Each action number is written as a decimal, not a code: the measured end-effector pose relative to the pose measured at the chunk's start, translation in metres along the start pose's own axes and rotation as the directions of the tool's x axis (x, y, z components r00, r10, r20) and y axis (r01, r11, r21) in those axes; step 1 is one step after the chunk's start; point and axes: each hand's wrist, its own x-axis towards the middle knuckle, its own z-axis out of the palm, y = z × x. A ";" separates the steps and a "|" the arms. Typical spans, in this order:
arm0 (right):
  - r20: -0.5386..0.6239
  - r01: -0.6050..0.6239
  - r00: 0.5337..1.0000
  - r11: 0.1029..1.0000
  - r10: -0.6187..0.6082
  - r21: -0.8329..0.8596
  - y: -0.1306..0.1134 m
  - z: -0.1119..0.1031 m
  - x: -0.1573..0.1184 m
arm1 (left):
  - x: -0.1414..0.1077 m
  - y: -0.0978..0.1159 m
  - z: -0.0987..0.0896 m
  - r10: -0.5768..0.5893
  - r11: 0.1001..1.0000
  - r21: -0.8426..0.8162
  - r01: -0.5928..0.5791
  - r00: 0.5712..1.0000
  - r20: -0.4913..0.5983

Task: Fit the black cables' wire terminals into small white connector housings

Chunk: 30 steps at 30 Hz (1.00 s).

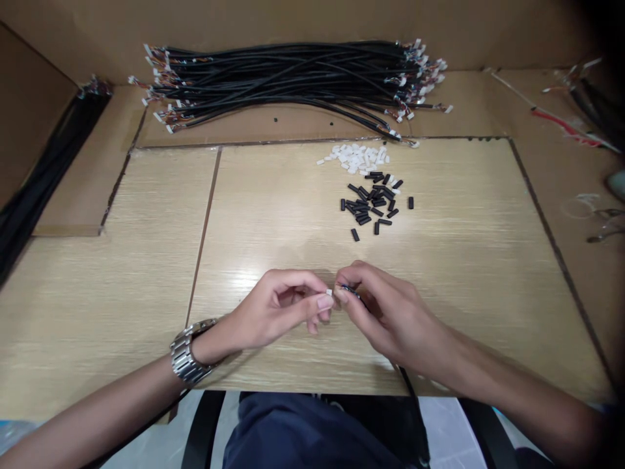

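Observation:
My left hand (288, 306), with a metal watch on its wrist, pinches a small white connector (329, 292) between thumb and index finger. Just to its right, my right hand (385, 309) is closed on the thin coloured wires (349, 288) at the end of a black cable (407, 384). That cable hangs over the table's front edge toward my lap. The fingertips of both hands are close together, and whether the wires enter the connector is too small to tell.
Beyond my hands lie a pile of black tubes (361, 207) and a pile of white connectors (356, 158). A bundle of black cables (293, 75) lies along the back, with more cables (53, 156) at the left. Loose wires (569, 124) lie at the right.

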 end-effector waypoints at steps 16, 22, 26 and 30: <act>-0.093 -0.037 0.995 0.998 0.042 0.060 -0.005 0.006 -0.007 | 0.000 0.003 -0.005 -0.060 0.988 -0.139 0.065 0.998 0.037; -0.094 -0.051 0.994 0.996 0.058 0.077 -0.007 0.006 -0.007 | 0.001 0.003 -0.009 -0.089 0.981 -0.161 0.104 0.991 0.096; -0.113 -0.031 0.993 0.997 0.039 0.067 -0.006 0.006 -0.008 | 0.001 0.004 -0.010 -0.105 0.979 -0.164 0.121 0.989 0.103; -0.138 -0.017 0.990 0.998 0.025 0.062 -0.006 0.008 -0.008 | 0.002 0.003 -0.010 -0.110 0.977 -0.173 0.127 0.988 0.105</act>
